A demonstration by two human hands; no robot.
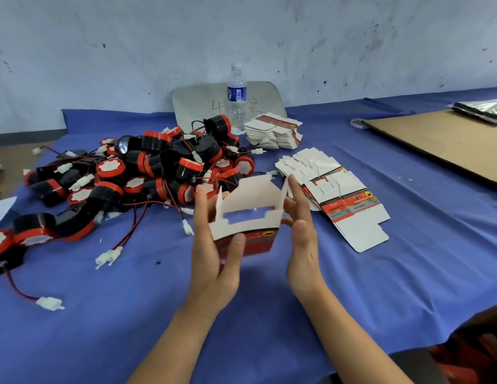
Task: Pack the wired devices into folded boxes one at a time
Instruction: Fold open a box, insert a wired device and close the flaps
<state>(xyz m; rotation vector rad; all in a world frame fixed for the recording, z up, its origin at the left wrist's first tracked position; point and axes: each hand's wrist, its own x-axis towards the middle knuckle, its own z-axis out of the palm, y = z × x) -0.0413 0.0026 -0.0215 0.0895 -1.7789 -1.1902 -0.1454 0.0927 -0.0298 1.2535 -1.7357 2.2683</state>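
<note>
The half-formed box (246, 225) is at the centre of the frame over the table (408, 259), its long side running left to right and its open flaps pointing up-frame. The left hand (214, 261) pinches its left end, thumb in front and fingers behind. The right hand (302, 239) presses straight fingers flat against the right end. The wired devices (147, 173) are heaped just beyond, upper left, nearer the left hand.

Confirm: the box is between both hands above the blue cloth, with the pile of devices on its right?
No. The head view shows the pile of devices left of the box, not right; the rest holds.
</note>
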